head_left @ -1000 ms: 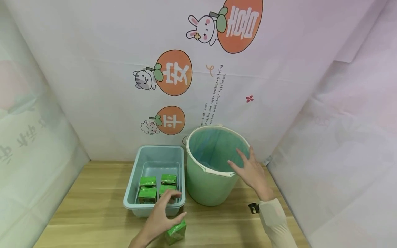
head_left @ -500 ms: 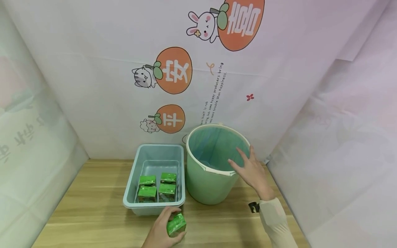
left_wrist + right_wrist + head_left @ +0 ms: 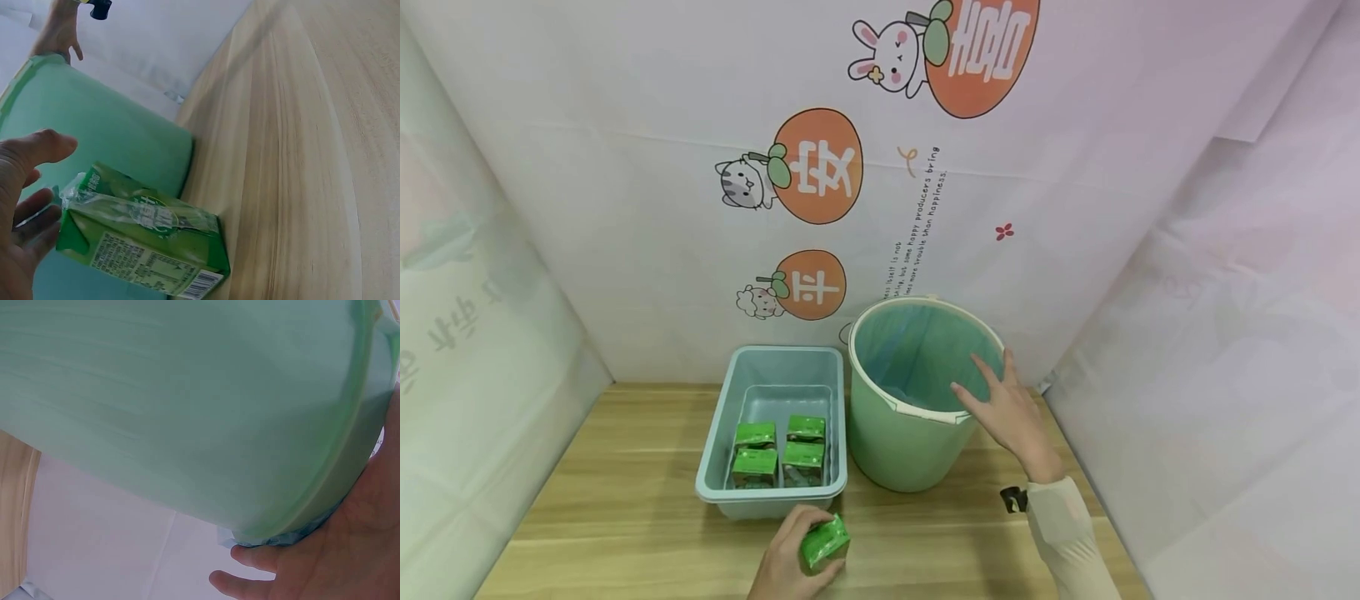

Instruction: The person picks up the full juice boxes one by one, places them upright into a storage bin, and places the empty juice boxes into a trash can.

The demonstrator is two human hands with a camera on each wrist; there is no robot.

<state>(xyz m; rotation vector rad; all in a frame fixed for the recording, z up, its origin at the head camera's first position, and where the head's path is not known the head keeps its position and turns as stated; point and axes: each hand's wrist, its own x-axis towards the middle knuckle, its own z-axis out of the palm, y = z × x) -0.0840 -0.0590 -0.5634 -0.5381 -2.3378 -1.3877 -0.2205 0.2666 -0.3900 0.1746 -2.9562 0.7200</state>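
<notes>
My left hand (image 3: 790, 560) curls round a green drink carton (image 3: 826, 540) on the table, fingers at its far edge and thumb along its near side. Seen from the left wrist, the carton (image 3: 150, 231) leans, with clear plastic over its side and the fingertips (image 3: 47, 219) close by its top end. My right hand (image 3: 1011, 417) rests on the rim of a light green bucket (image 3: 906, 458), fingers straight and spread. In the right wrist view, two fingers (image 3: 250, 556) reach past the bucket rim (image 3: 325, 481).
A light blue plastic tray (image 3: 711, 454) stands left of the bucket, with several green cartons (image 3: 756, 461) at its near end. The bucket has a bluish liner inside. Printed white cloth walls (image 3: 647, 275) surround the wooden table (image 3: 602, 500) at the back and sides.
My left hand has come down from above the tray's near edge and closed round the drink carton. The right hand keeps its place on the bucket rim.
</notes>
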